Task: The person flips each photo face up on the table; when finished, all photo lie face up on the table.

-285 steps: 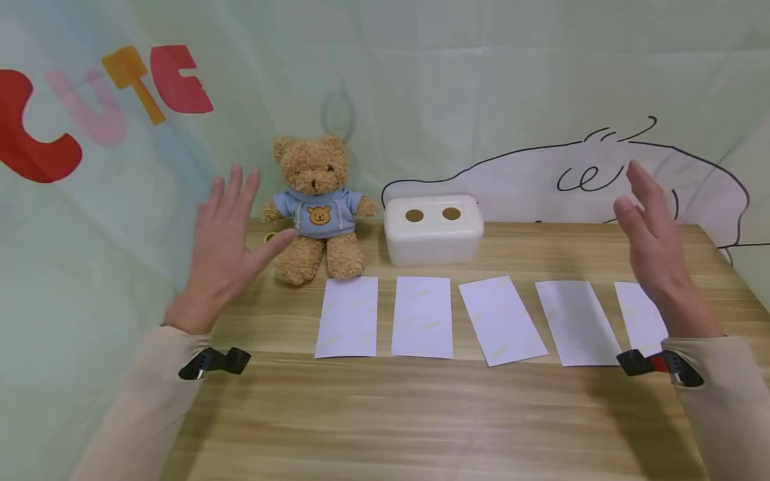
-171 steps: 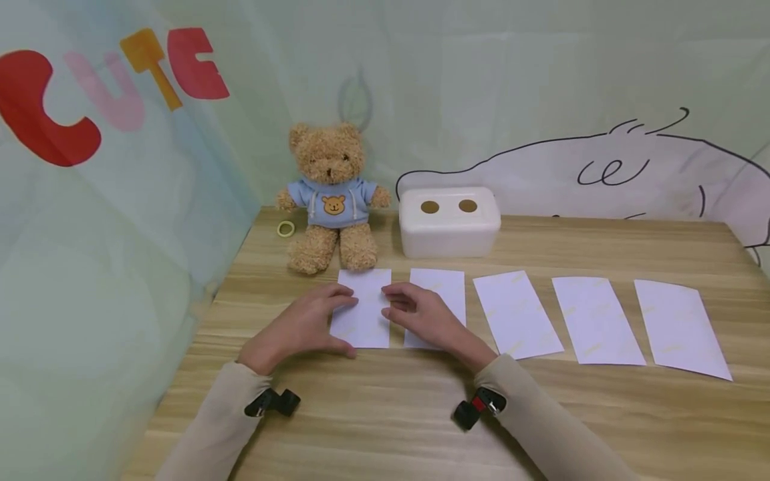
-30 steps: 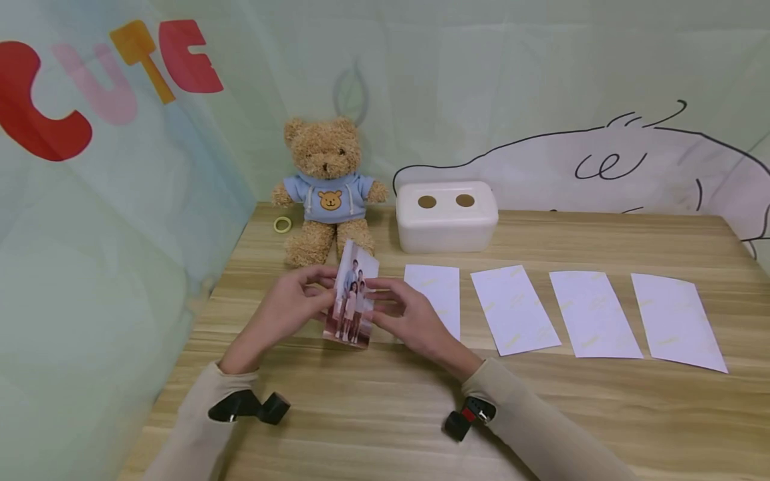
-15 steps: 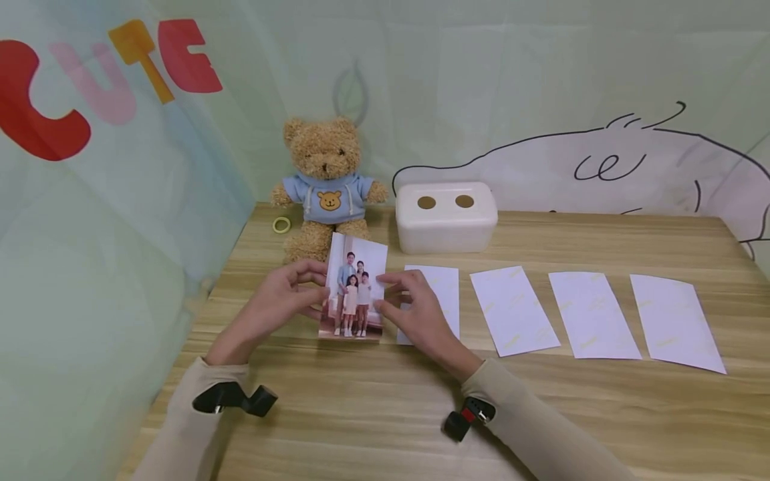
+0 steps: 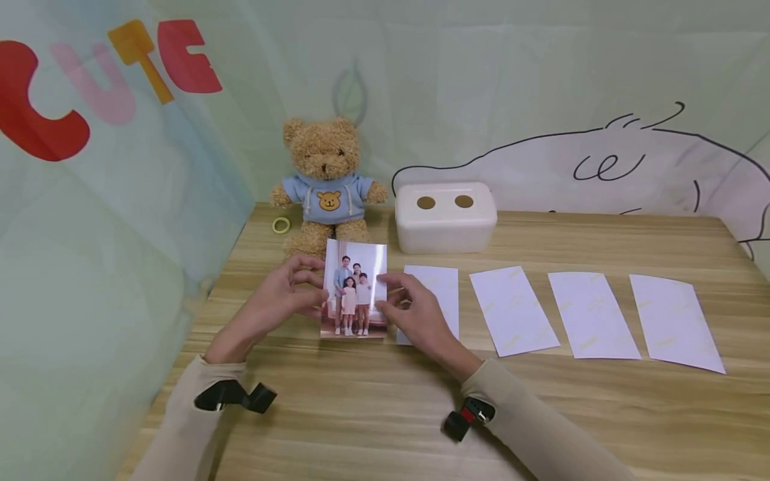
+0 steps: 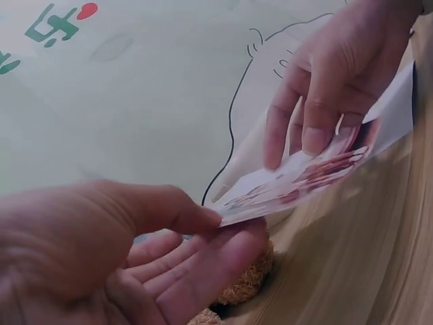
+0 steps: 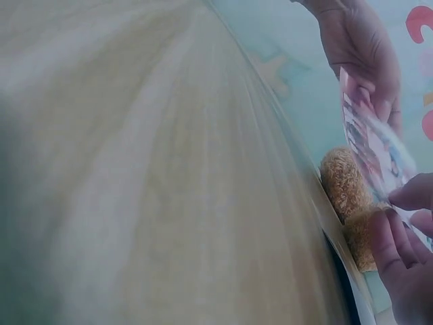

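Observation:
A glossy photo [image 5: 353, 290] of four people is held up over the table, picture side toward the head camera. My left hand [image 5: 279, 290] pinches its left edge between thumb and fingers; the left wrist view shows the thumb on top of the photo [image 6: 304, 179]. At the opposite edge my right hand [image 5: 418, 310] pinches the photo the same way. In the right wrist view the photo [image 7: 372, 139] is seen nearly edge-on between both hands. Right of it, a white card [image 5: 439, 287] lies partly behind my right hand.
Three more white cards lie in a row to the right, the nearest being a tilted card [image 5: 514, 310]. A teddy bear [image 5: 327, 174] in a blue hoodie sits behind the photo. Beside it are a white box [image 5: 446, 227] with two holes and a yellow-green ring [image 5: 281, 225].
Both hands have lifted the leftmost card off the table and turned it, so its picture side shows. Over the last second it has swung from angled to facing the head camera.

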Tool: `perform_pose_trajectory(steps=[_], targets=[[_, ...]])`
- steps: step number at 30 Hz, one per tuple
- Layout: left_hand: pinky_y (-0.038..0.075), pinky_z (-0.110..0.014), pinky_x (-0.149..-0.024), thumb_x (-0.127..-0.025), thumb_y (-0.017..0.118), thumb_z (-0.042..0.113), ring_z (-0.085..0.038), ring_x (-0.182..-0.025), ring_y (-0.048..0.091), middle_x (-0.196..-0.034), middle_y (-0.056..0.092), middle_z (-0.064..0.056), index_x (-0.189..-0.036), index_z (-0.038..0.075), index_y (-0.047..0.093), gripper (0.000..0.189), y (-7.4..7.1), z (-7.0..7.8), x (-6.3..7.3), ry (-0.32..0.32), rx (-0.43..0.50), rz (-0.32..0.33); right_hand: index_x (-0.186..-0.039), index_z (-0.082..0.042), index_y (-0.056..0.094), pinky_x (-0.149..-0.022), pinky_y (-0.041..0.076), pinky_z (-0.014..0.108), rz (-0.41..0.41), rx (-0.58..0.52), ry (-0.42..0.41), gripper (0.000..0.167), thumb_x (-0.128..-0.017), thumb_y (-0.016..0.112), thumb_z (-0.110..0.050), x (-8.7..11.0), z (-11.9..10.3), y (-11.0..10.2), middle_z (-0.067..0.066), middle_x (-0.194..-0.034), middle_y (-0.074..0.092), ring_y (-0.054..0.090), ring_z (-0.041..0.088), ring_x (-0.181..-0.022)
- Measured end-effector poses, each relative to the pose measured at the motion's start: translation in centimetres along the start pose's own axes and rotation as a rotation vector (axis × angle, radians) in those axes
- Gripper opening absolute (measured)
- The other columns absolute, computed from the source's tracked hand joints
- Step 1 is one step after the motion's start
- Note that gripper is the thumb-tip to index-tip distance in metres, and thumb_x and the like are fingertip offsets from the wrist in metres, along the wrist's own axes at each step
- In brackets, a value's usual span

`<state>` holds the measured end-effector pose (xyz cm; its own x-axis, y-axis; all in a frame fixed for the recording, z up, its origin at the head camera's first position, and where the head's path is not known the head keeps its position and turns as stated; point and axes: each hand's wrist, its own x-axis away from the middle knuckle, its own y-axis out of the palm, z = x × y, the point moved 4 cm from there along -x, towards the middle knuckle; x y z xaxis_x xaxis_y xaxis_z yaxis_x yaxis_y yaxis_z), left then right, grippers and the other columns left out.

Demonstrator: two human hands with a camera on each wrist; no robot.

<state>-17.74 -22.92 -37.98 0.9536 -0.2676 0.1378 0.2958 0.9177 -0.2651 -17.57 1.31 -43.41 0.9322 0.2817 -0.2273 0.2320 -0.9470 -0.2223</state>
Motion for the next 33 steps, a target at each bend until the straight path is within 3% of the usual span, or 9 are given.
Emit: perform_pose_trajectory(steps=[5, 12, 17, 22, 33], targets=[[0.064, -0.038, -0.077, -0.091, 0.068, -0.013, -0.027, -0.085, 0.071, -0.117, 0.062, -0.031, -0.144, -0.011, 0.04, 0.06, -0.1, -0.7, -0.3, 0.002, -0.042, 0.036, -0.135, -0.001, 0.065, -0.077, 0.057, 0.03, -0.027, 0.023, 0.023, 0.045, -0.092, 0.08, 0.0, 0.0, -0.1, 0.2, 0.012, -0.113, 0.066, 0.066, 0.017, -0.087], [0.063, -0.035, -0.078, -0.09, 0.074, -0.01, -0.028, -0.09, 0.071, -0.123, 0.062, -0.029, -0.137, -0.014, 0.052, 0.052, 0.1, -1.2, -0.4, -0.037, -0.15, 0.011, -0.135, 0.0, 0.065, -0.07, 0.055, 0.028, -0.076, 0.137, 0.053, 0.048, -0.09, 0.082, -0.001, 0.2, -0.1, 0.6, 0.002, -0.087, 0.068, 0.065, 0.012, -0.078], [0.061, -0.03, -0.076, -0.087, 0.077, -0.007, -0.024, -0.087, 0.069, -0.116, 0.066, -0.024, -0.131, -0.013, 0.058, 0.048, 0.0, -1.8, -0.6, -0.07, -0.242, -0.008, -0.13, 0.003, 0.068, -0.074, 0.057, 0.029, -0.092, 0.212, 0.012, 0.042, -0.09, 0.081, 0.0, 0.2, -0.2, 0.7, 0.002, -0.089, 0.068, 0.066, 0.013, -0.08], [0.06, -0.029, -0.075, -0.085, 0.08, -0.006, -0.023, -0.085, 0.067, -0.112, 0.067, -0.023, -0.128, -0.012, 0.061, 0.047, 0.0, -2.1, -0.8, -0.071, -0.279, -0.017, -0.129, 0.005, 0.069, -0.079, 0.058, 0.029, -0.116, 0.26, -0.028, 0.04, -0.089, 0.079, 0.003, 0.3, -0.2, 0.8, 0.007, -0.097, 0.068, 0.067, 0.017, -0.085], [0.061, -0.03, -0.071, -0.084, 0.077, -0.01, -0.02, -0.08, 0.067, -0.108, 0.067, -0.025, -0.124, -0.015, 0.061, 0.043, -0.1, -2.7, -1.0, -0.076, -0.262, -0.033, -0.127, 0.007, 0.069, -0.081, 0.059, 0.03, -0.158, 0.368, -0.09, 0.041, -0.087, 0.08, 0.004, 0.3, -0.1, 1.5, 0.012, -0.102, 0.065, 0.069, 0.024, -0.089]])
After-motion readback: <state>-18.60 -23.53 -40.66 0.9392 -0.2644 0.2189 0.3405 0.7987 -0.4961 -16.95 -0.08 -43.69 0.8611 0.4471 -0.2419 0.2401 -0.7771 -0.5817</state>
